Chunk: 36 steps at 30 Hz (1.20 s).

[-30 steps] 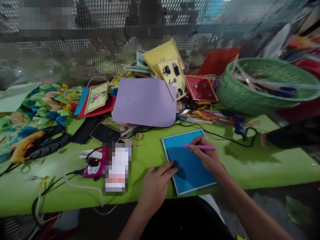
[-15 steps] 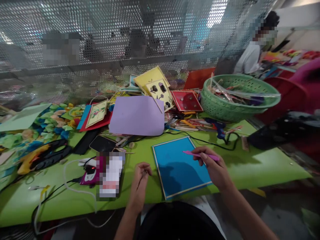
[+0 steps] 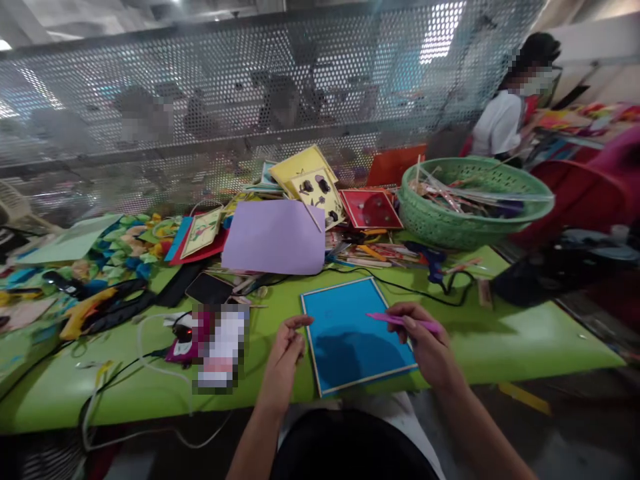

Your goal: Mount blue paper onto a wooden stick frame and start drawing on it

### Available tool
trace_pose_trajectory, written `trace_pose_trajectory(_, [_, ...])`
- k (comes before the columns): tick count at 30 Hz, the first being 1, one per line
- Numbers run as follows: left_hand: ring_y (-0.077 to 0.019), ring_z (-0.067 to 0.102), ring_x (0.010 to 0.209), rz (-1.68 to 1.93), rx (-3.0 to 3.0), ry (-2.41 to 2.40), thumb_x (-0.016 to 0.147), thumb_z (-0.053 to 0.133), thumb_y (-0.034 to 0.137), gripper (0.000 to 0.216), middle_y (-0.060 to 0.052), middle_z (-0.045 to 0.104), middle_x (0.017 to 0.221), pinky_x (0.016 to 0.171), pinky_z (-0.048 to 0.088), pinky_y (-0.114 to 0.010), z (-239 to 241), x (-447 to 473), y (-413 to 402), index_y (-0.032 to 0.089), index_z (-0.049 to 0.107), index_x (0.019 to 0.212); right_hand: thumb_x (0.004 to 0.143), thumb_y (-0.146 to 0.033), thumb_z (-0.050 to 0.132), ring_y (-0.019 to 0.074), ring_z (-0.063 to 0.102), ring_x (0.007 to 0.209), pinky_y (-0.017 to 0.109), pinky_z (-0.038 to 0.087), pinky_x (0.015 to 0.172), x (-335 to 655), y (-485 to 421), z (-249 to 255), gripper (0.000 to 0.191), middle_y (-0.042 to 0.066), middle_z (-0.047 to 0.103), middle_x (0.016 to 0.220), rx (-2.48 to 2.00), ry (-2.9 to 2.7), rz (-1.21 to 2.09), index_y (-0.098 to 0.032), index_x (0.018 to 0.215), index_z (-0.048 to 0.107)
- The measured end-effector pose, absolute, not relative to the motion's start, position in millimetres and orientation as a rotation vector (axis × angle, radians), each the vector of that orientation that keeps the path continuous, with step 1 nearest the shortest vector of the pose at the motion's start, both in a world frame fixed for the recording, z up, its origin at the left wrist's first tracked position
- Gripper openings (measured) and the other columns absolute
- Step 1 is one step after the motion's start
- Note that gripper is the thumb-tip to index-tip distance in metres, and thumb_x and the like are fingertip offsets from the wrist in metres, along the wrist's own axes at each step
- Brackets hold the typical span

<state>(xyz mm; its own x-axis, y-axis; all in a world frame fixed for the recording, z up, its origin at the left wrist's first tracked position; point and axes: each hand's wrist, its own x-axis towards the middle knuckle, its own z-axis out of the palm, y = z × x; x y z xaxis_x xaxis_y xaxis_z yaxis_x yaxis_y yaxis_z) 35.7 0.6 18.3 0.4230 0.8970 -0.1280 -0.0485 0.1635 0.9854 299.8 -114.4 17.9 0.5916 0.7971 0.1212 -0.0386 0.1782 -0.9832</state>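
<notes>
A blue card (image 3: 350,327) with a pale border lies on the green table (image 3: 525,333) in front of me. My right hand (image 3: 425,343) holds a pink pen (image 3: 400,321) in a pinch, its tip over the card's right half. My left hand (image 3: 285,353) hovers just left of the card, with the fingers loosely curled and pinched together near the card's edge; I cannot make out anything in them.
Behind the card lie a lilac sheet (image 3: 275,237), yellow and red craft cards (image 3: 320,183), pens, a black cable (image 3: 425,290) and a green basket (image 3: 470,207) of sticks. A phone (image 3: 207,288), chargers and paper flowers (image 3: 125,243) sit left. A person (image 3: 505,113) stands beyond the mesh screen.
My left hand lifted off the card's lower left corner and drew back beside it with fingers curled. The camera tilted up. The right hand keeps the pen over the card.
</notes>
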Motion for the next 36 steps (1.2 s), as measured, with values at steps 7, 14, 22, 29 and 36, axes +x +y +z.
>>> trace_pose_trajectory(7, [-0.0034, 0.040, 0.052, 0.888, 0.974, 0.829, 0.092, 0.080, 0.070, 0.053, -0.009, 0.078, 0.116, 0.049, 0.031, -0.021, 38.8, 57.3, -6.3, 0.018, 0.076, 0.104, 0.100, -0.058, 0.072, 0.0162, 0.063, 0.063, 0.028, 0.048, 0.054, 273.8, -106.8, 25.1, 0.035, 0.004, 0.076, 0.080, -1.199, -0.968, 0.702, -0.025, 0.107, 0.082])
trace_pose_trajectory(14, [-0.0086, 0.053, 0.057, 0.750, 0.807, 0.821, 0.086, 0.082, 0.076, 0.063, 0.001, 0.069, 0.076, 0.051, 0.038, -0.016, 43.4, 76.0, -15.0, 0.020, 0.076, 0.116, 0.109, -0.031, 0.063, 0.0187, 0.073, 0.084, 0.032, 0.052, 0.076, 227.1, -93.6, 34.6, 0.014, 0.003, 0.082, 0.096, -1.274, -1.555, 0.198, -0.028, 0.117, 0.075])
trace_pose_trajectory(22, [-0.0210, 0.073, 0.095, 0.794, 0.740, 0.768, 0.084, 0.086, 0.074, 0.063, -0.006, 0.079, 0.111, 0.084, 0.060, -0.030, 40.4, 82.5, -16.7, 0.024, 0.077, 0.121, 0.101, -0.018, 0.064, 0.0181, 0.067, 0.075, 0.035, 0.041, 0.069, 205.0, -86.7, 33.5, 0.013, 0.000, 0.079, 0.091, -1.413, -1.697, -0.107, -0.027, 0.111, 0.063])
trace_pose_trajectory(29, [-0.0156, 0.063, 0.076, 0.802, 0.732, 0.748, 0.089, 0.081, 0.073, 0.063, -0.002, 0.072, 0.090, 0.073, 0.055, -0.025, 43.5, 86.0, -18.1, 0.021, 0.077, 0.124, 0.094, -0.015, 0.064, 0.0184, 0.068, 0.073, 0.033, 0.041, 0.066, 196.2, -87.2, 18.8, 0.022, 0.000, 0.077, 0.087, -1.337, -1.646, -0.029, -0.028, 0.111, 0.065])
trace_pose_trajectory(36, [-0.0117, 0.056, 0.069, 0.759, 0.942, 0.746, 0.083, 0.093, 0.061, 0.046, 0.002, 0.065, 0.080, 0.062, 0.046, -0.022, 35.0, 79.0, -19.5, 0.020, 0.076, 0.094, 0.102, -0.020, 0.071, 0.0182, 0.077, 0.085, 0.031, 0.056, 0.080, 219.2, -89.1, 40.3, 0.017, 0.000, 0.081, 0.095, -1.193, -1.408, 0.084, -0.031, 0.114, 0.067])
